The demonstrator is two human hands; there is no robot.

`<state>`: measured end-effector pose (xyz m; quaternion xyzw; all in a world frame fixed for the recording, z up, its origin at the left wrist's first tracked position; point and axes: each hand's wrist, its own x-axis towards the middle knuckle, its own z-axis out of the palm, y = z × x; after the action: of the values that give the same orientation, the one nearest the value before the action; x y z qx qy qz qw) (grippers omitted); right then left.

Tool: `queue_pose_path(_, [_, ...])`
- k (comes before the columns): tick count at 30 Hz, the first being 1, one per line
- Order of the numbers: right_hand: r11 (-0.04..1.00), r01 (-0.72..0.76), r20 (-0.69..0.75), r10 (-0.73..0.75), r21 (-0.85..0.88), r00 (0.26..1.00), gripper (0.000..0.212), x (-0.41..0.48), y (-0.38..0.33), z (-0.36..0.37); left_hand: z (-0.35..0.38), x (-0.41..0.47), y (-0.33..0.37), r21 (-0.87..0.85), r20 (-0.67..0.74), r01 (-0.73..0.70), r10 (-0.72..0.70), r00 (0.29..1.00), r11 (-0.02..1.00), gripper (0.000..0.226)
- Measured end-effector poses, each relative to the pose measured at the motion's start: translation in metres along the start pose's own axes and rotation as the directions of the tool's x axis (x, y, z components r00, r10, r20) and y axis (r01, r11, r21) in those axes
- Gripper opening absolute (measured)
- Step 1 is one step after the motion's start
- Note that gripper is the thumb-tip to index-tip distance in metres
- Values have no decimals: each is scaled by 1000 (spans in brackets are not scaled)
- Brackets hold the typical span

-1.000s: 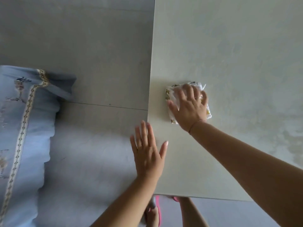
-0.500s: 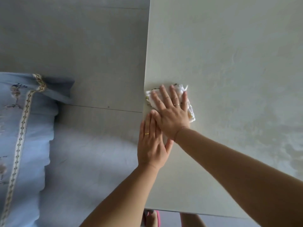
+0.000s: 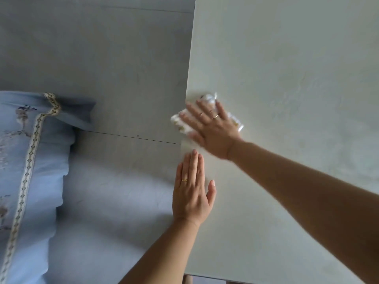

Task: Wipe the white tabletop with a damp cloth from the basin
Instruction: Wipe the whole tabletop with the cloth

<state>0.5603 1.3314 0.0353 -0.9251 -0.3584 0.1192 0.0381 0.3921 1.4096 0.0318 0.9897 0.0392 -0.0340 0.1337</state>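
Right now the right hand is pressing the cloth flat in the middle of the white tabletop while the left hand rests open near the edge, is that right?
Not quite. The right hand presses the cloth at the left edge of the white tabletop, with a corner hanging past it, not in the middle. The head view shows this. The left hand does rest open near that edge.

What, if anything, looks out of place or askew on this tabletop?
Only the cloth: it overhangs the tabletop's left edge under the right hand. The left hand lies flat at that edge. Nothing looks spilled or damaged.
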Motion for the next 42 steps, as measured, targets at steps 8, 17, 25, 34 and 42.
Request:
queue_pose_path(8, [755, -614, -46, 639, 231, 768, 57, 36, -5, -6, 0, 1, 2, -4, 18, 15, -15, 1000, 1000, 67])
queue_pose_path(17, [696, -681, -54, 708, 228, 705, 55, 21, 95, -19, -2, 18, -4, -39, 38, -54, 55, 998, 998, 69])
queue_pose_path(25, [988, -156, -26, 156, 1, 987, 59, 41, 105, -29, -21, 166, 1, -11, -118, -2, 1, 993, 1000, 71])
queue_pose_path(34, [939, -330, -51, 336, 96, 941, 58, 90, 83, -28, -8, 204, 3, 55, -16, -4, 5, 1000, 999, 81])
queue_pose_path(42, [769, -610, -78, 631, 192, 772, 58, 129, 124, -40, -10, 206, 6, -11, -14, 22, -22, 1000, 1000, 77])
